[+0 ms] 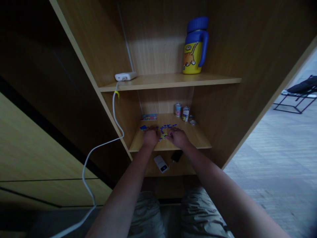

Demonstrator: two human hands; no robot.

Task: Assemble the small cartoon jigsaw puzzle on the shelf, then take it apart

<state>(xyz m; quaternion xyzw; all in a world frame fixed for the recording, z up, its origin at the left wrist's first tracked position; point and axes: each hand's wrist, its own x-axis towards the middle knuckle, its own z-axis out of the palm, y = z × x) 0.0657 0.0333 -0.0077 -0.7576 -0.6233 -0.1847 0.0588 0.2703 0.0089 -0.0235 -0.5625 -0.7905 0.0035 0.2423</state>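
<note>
Both my hands reach onto a low wooden shelf (195,140) and rest over a scatter of small blue and yellow pieces (163,131), possibly plastic beads. My left hand (150,138) lies on the left part of the scatter, with a blue cluster (143,127) just beyond it. My right hand (178,138) presses near the yellow middle. The fingers hide some pieces, and I cannot tell whether either hand grips any.
Behind the hands stand two small cans (181,111), with round lids (192,122) and a flat printed card (149,117) nearby. Above is a blue-and-yellow bottle (194,46). A white charger (125,76) trails a cable (114,109). Below lie a power bank (160,164) and a black phone (176,156).
</note>
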